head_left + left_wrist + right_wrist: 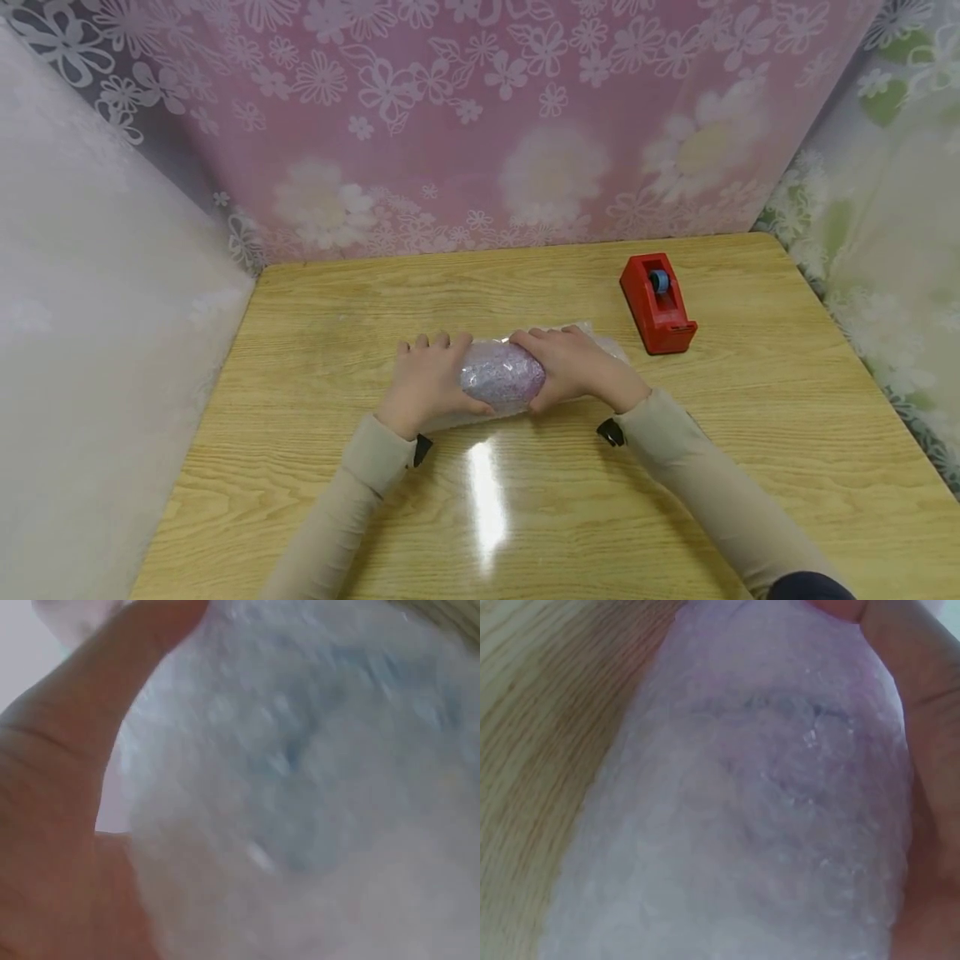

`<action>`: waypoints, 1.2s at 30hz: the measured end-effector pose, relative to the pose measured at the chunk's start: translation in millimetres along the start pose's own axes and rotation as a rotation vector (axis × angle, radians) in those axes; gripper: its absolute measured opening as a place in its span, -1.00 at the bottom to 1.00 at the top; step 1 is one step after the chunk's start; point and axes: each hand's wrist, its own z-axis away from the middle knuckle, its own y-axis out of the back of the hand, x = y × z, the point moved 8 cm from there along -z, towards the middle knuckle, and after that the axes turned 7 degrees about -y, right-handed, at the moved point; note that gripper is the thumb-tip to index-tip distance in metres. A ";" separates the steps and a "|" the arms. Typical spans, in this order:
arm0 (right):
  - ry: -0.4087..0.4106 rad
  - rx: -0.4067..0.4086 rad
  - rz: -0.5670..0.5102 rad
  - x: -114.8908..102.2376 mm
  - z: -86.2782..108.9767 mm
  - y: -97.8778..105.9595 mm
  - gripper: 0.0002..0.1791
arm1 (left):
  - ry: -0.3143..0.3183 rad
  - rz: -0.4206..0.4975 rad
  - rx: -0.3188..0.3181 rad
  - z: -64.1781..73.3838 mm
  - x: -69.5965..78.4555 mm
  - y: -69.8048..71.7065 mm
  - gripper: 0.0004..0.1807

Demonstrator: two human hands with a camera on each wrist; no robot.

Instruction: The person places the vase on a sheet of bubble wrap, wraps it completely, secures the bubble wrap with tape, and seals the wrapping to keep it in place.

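Note:
A bundle of clear bubble wrap [501,377] lies crosswise on the table, with something purple and bluish showing through its layers. My left hand [432,379] grips its left part, fingers over the far side and thumb along the near side. The right hand [567,367] holds the right part in the same way. Loose flat ends of the wrap stick out past both hands. Close up in the left wrist view, the bubble wrap [300,810] looks bluish beside the thumb. In the right wrist view the rolled wrap [742,802] has a purple tint. The wrapped thing's shape is blurred by the bubbles.
A red tape dispenser [657,304] with a blue-cored roll stands on the wooden table [337,517] beyond the right hand. Pink flowered curtain [480,125] hangs behind the table's far edge, and pale curtains [90,292] flank it.

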 end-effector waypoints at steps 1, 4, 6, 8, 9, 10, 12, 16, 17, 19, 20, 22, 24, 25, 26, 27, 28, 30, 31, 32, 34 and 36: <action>-0.001 -0.006 -0.001 0.3 -0.5 0.1 0.00 | -0.017 -0.012 0.028 0.2 4.4 2.3 0.20; -0.007 -0.025 -0.008 1.9 -3.1 -0.5 -0.01 | -0.092 -0.038 0.108 0.4 23.2 8.8 0.14; -0.007 -0.037 -0.016 2.4 -5.5 -0.4 -0.03 | -0.140 -0.032 0.154 0.4 36.6 11.1 0.11; -0.004 -0.051 -0.021 3.2 -8.3 -0.7 -0.05 | -0.164 -0.044 0.179 -0.5 47.4 10.4 0.11; 0.002 -0.058 -0.027 3.2 -9.7 -0.6 -0.07 | -0.165 -0.058 0.186 -1.4 51.2 8.6 0.13; 0.004 -0.066 -0.029 3.6 -11.1 -0.5 -0.08 | -0.158 -0.079 0.188 -2.6 54.1 6.1 0.15; 0.005 -0.084 -0.034 4.6 -13.7 -0.8 -0.11 | -0.136 -0.124 0.195 -5.6 58.0 0.7 0.20; 0.011 -0.115 -0.049 5.8 -18.0 -1.7 -0.14 | -0.094 -0.210 0.226 -11.5 61.1 -9.1 0.20; 0.011 -0.120 -0.047 6.0 -18.7 -1.9 -0.13 | -0.088 -0.215 0.241 -12.4 61.4 -10.1 0.18; 0.011 -0.130 -0.046 6.2 -20.1 -2.3 -0.13 | -0.080 -0.225 0.272 -13.4 61.8 -10.8 0.13; 0.009 -0.131 -0.045 6.1 -20.6 -2.1 -0.12 | -0.077 -0.224 0.285 -13.6 62.0 -10.5 0.12; -0.004 -0.138 -0.041 6.2 -20.7 -1.9 -0.11 | -0.077 -0.221 0.301 -14.0 62.0 -10.0 0.12; -0.022 -0.139 -0.037 6.6 -20.0 -1.5 -0.08 | -0.079 -0.217 0.303 -14.6 62.0 -9.5 0.13; -0.031 -0.133 -0.033 6.4 -18.7 -0.4 -0.06 | -0.079 -0.216 0.300 -15.0 61.9 -9.1 0.14; -0.039 -0.123 -0.026 5.8 -17.2 0.9 -0.04 | -0.080 -0.216 0.293 -15.7 61.8 -9.0 0.15; -0.047 -0.113 -0.014 5.0 -15.4 2.3 0.00 | -0.080 -0.217 0.287 -16.2 61.8 -8.7 0.16; -0.053 -0.095 0.007 3.9 -13.5 3.8 0.03 | -0.081 -0.217 0.282 -16.7 61.7 -8.5 0.16; -0.058 -0.047 0.058 0.2 -8.6 7.9 0.09 | -0.079 -0.221 0.269 -17.8 61.2 -8.4 0.17; -0.054 -0.016 0.084 -2.4 -5.9 9.8 0.10 | -0.077 -0.221 0.263 -18.3 60.8 -8.4 0.17; -0.051 0.014 0.111 -5.0 -3.2 11.4 0.11 | -0.075 -0.220 0.256 -18.7 60.3 -8.4 0.16; -0.043 0.078 0.157 -10.5 2.6 13.3 0.10 | -0.070 -0.218 0.242 -19.3 59.1 -8.4 0.16; -0.042 0.130 0.189 -15.4 8.5 12.5 0.11 | -0.067 -0.212 0.230 -19.8 57.7 -8.3 0.17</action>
